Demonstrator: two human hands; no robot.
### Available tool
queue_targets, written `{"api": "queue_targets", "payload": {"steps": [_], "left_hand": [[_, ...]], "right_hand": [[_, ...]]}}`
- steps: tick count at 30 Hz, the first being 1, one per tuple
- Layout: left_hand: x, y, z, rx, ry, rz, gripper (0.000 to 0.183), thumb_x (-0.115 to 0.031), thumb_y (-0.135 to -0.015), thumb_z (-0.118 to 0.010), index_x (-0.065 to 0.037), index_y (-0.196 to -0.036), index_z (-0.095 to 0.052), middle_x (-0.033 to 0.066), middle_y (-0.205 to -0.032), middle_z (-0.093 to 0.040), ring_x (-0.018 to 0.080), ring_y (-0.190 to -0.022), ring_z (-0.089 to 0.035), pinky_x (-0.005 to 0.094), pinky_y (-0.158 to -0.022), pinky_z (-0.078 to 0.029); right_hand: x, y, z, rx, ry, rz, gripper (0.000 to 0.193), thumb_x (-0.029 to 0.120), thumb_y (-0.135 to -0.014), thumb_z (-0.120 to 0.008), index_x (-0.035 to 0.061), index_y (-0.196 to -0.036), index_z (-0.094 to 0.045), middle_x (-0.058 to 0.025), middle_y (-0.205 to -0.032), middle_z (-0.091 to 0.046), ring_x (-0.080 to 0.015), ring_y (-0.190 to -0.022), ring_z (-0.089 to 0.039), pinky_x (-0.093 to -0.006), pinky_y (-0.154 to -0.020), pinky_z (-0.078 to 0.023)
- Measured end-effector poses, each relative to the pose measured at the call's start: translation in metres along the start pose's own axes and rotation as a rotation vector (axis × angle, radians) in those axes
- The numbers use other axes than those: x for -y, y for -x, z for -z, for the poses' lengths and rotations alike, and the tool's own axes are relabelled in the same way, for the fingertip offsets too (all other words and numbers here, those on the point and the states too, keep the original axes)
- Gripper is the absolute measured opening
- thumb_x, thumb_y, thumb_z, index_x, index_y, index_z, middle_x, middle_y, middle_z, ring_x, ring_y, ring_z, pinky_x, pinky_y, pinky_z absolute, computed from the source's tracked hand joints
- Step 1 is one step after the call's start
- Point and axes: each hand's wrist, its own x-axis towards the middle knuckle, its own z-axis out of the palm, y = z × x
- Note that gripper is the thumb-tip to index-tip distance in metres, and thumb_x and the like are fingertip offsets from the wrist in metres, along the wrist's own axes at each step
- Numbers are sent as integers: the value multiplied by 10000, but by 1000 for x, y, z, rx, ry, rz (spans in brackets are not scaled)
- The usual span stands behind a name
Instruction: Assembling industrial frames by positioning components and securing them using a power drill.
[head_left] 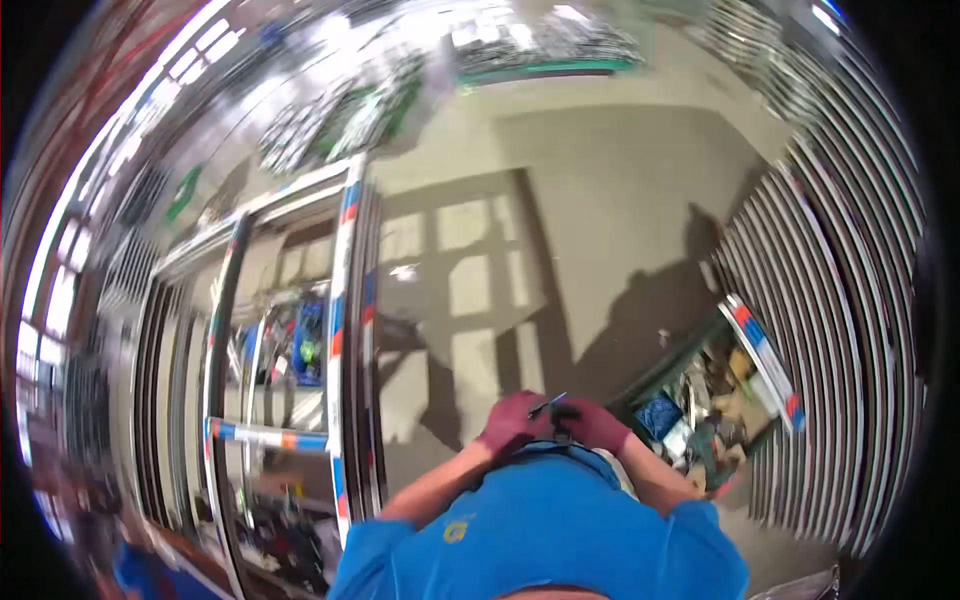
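My left hand [513, 421] and my right hand [594, 425], both in dark red gloves, are close together in front of my waist. Between them is a small black object [563, 413]; its kind is not clear. A thin, pale-blue rod-like piece [547, 404] slants out on its left side, by the fingers of my left hand. My right hand's fingers are closed round the black object. The left fingers are curled in at the rod, and blur hides exactly what they grip.
Left of me stand long upright frames [340, 300] with striped blue, red and white film. At right, a bin [655, 385] holds mixed scraps, beside stacked long profiles [820, 330]. Metal bundles [550, 45] lie far off on the floor. Another person's blue clothing [160, 575] shows at lower left.
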Motion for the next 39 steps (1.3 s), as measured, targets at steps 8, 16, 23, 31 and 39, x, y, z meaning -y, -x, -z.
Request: {"api": "queue_targets", "payload": {"steps": [8,16,23,31,39], "left_hand": [[11,-14,-8,231,197,234,371,-259,-915,-728,-28,-1203,-771,203,-1011,-784,318,-948,-776,429,-820,-584],[-3,-34,-15,594,243,326,257,-144,-922,-723,57,-1077,-761,137,-919,-777,148,-864,-703,333,-787,-542],[-44,-61,-18,756,409,365,225,-167,-925,-756,37,-1019,-768,108,-818,-737,133,-777,-667,325,-701,-518],[-71,-79,-33,555,331,526,149,-132,-921,-741,16,-920,-725,42,-719,-651,129,-669,-616,323,-624,-480],[-4,-40,-49,374,880,590,293,-293,-934,-831,-12,-1006,-784,36,-827,-726,123,-697,-648,297,-648,-531]], "right_hand": [[27,27,0,-255,-76,-196,290,239,-968,-718,39,-1176,-694,-235,-1009,-729,-407,-945,-705,-463,-840,-556],[-16,49,-1,-250,-227,41,194,184,-956,-699,77,-1119,-700,-161,-968,-736,-337,-894,-709,-443,-807,-550],[-9,70,8,-327,-53,-47,188,234,-978,-684,92,-1101,-696,-136,-971,-746,-355,-928,-714,-473,-811,-548],[-168,177,80,-1046,26,-547,634,416,-942,-723,25,-1423,-593,-237,-1412,-633,-418,-1281,-622,-471,-1092,-499],[-328,352,96,-774,498,-1269,829,343,-942,-680,61,-1646,-344,-234,-1644,-425,-367,-1526,-410,-424,-1250,-360]]}}
